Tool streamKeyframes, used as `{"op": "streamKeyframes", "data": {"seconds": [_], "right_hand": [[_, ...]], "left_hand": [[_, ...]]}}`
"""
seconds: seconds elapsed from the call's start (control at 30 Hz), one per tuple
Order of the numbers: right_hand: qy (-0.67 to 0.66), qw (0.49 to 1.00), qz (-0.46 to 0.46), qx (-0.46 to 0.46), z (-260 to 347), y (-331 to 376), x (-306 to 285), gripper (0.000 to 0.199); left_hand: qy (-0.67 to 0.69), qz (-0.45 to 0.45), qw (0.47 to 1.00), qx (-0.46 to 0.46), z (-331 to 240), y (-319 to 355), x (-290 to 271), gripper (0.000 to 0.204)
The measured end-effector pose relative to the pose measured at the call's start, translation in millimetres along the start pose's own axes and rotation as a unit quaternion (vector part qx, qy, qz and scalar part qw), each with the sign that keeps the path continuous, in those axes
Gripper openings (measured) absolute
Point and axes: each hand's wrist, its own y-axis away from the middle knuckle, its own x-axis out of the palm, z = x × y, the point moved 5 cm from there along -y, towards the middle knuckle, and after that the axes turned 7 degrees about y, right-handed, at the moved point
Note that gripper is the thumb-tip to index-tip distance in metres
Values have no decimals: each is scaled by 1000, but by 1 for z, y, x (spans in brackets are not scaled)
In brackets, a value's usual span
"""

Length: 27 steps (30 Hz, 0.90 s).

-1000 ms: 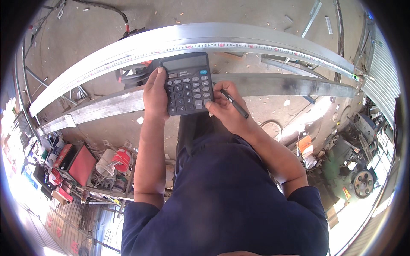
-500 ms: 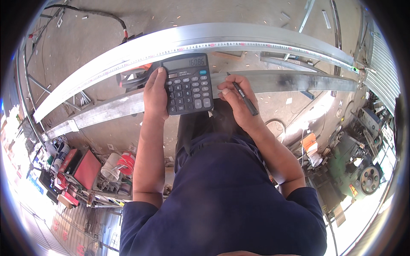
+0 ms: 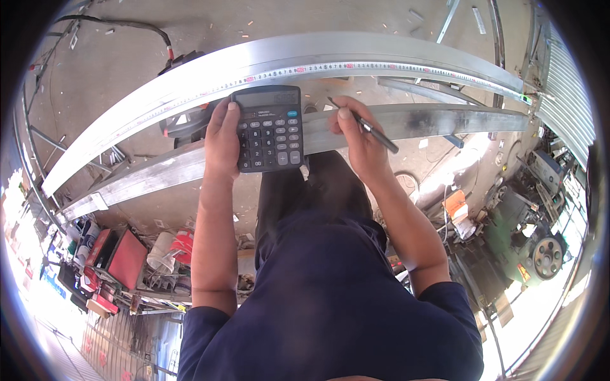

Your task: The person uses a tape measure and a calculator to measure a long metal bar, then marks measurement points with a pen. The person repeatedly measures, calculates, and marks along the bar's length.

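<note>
While the left hand (image 3: 221, 141) grips the calculator (image 3: 269, 129) at 11 o'clock, the right hand (image 3: 359, 136) pinches a pen (image 3: 372, 129) at 1 o'clock over the steel bar (image 3: 445, 119). Best to keep the tape measure (image 3: 356, 66) flat and key digits with a free finger.

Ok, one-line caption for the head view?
Left hand holds a black calculator; right hand holds a pen over metal beams.
</note>
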Motion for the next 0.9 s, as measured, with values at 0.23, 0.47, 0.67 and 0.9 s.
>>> {"op": "streamKeyframes", "data": {"seconds": [0.23, 0.47, 0.67, 0.9], "right_hand": [[52, 998, 9, -19, -8, -62, -3, 30], [62, 997, 11, 54, -17, -103, 11, 23], [85, 996, 0, 3, -20, -118, 19, 25], [143, 989, 1, -38, -18, -122, 20, 22]], "left_hand": [[-8, 63, 998, -22, 8, -28, -7, 49], [-27, 72, 997, -32, 2, -31, -4, 52], [-39, 84, 995, -25, 2, -34, -6, 53], [-24, 97, 994, -33, 5, -40, -12, 53]]}}
